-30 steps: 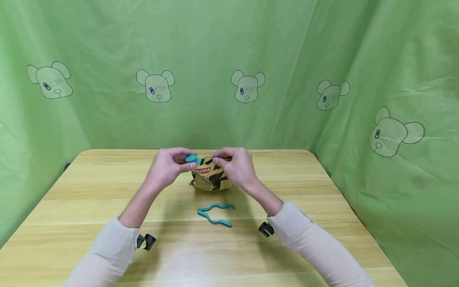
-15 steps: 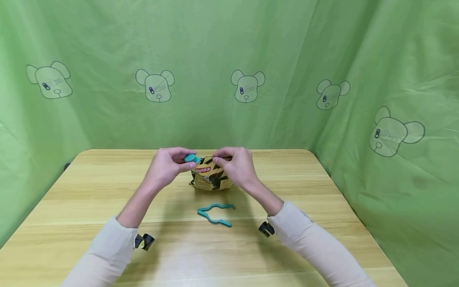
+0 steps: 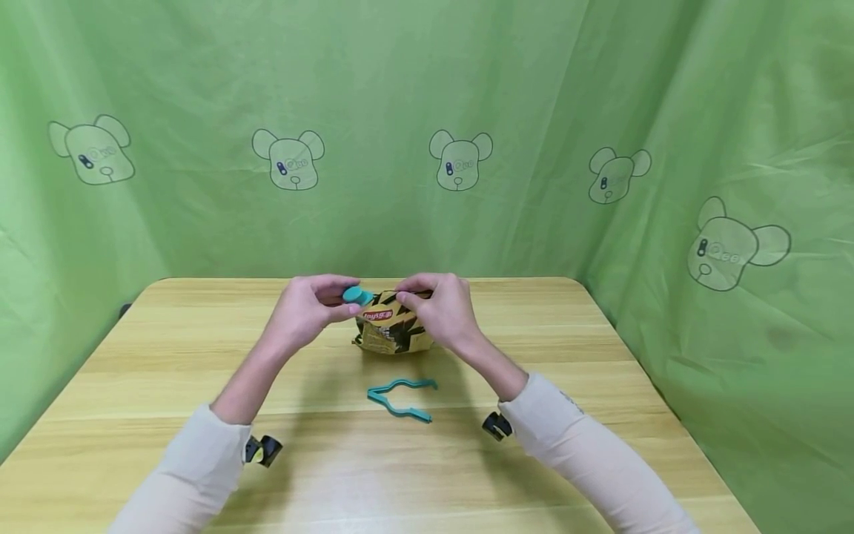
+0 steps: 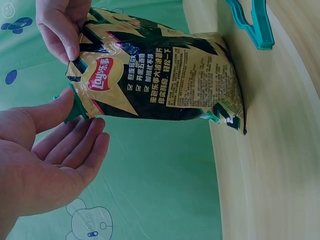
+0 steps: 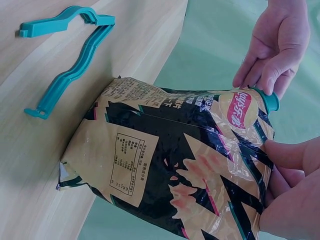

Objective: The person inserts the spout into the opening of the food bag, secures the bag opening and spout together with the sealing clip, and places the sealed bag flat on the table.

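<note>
The fingers of the left hand (image 3: 310,304) are spread loosely about a round teal cap (image 3: 353,295); I cannot tell whether they touch it. The right hand (image 3: 445,311) pinches the top edge of a gold-and-black chip bag (image 3: 394,328), which stands on the bench (image 3: 140,386), the cap at its upper corner. I judge the step in hand as working at that cap; the next move seems to call for a steady right pinch. Closer in, a teal clip (image 5: 45,26) lies, arms apart. A green curtain (image 3: 373,74) with mouse-like faces hangs beyond the pale wood.

Brt, soft shadows; tbl (image 3: 360,489) glare.
</note>
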`<state>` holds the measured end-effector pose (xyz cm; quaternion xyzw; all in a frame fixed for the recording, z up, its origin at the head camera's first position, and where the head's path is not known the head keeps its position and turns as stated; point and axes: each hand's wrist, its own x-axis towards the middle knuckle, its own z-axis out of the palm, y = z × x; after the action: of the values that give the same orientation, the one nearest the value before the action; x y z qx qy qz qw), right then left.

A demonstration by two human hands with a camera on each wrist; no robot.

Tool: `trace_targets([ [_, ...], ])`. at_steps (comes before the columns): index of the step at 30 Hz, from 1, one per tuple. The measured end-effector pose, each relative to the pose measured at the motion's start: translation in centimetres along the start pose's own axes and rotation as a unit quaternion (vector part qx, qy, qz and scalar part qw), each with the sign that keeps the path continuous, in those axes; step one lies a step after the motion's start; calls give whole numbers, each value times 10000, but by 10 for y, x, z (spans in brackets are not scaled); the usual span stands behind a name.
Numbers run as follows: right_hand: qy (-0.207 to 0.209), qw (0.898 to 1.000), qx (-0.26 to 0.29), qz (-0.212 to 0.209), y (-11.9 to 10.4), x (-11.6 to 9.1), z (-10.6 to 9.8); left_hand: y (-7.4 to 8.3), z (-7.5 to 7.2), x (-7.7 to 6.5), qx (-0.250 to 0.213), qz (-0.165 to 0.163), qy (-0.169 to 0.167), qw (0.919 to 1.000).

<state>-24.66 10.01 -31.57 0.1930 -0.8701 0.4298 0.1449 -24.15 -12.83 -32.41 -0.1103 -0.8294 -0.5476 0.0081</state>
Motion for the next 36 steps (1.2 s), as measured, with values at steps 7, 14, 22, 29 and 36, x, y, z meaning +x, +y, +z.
trace_targets([
  [7, -29, 10000, 12, 26, 1, 0, 0, -10, -7, -4, 495, -196, -119, 9985],
  [14, -45, 10000, 7, -9, 2, 0, 1, -28, -5, -8, 665, -498, -339, 9960],
  [22, -13, 10000, 12, 47, 2, 1, 1, -51, 16, -11, 737, -598, -660, 9933],
  [29, -3, 10000, 26, 64, 1, 0, 0, -58, 43, -15, 569, -689, -948, 9915],
  [36, -14, 10000, 10, 55, 1, 0, -1, -66, 64, -19, 78, -908, -1281, 9876],
])
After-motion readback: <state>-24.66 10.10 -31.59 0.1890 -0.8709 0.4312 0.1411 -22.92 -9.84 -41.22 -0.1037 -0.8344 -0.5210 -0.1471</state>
